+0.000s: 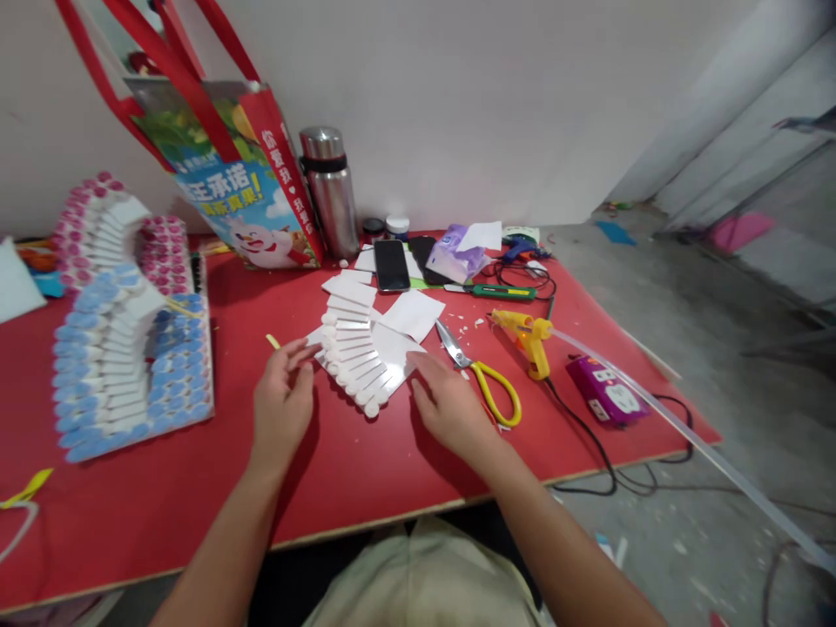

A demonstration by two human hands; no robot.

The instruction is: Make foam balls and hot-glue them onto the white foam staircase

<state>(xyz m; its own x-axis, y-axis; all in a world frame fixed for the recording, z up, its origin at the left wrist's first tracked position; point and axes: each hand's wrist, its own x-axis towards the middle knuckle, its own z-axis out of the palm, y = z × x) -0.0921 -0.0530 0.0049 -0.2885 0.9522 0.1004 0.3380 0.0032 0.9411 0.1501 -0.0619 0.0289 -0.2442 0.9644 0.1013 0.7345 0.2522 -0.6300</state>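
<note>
A fan of white strips (356, 353) with small white round discs along its lower edge lies on white sheets (395, 353) at the middle of the table. My left hand (286, 402) is at the left side of the fan, fingers slightly bent and apart, fingertips by the sheet's edge. On the other side, my right hand (450, 402) has its fingers stretched toward the sheet's right edge. I see nothing held in either hand. Yellow-handled scissors (487, 383) lie just right of my right hand. Beyond them sits a yellow glue gun (530, 338) with a long clear glue stick.
At the left stand blue (97, 374) and pink (84, 226) disc-trimmed pieces. A shopping bag (241, 187), a steel flask (332, 196), a phone (392, 265), a tissue pack (454, 252) and a green-handled knife (502, 292) line the back. A purple power socket (607, 392) lies near the right edge.
</note>
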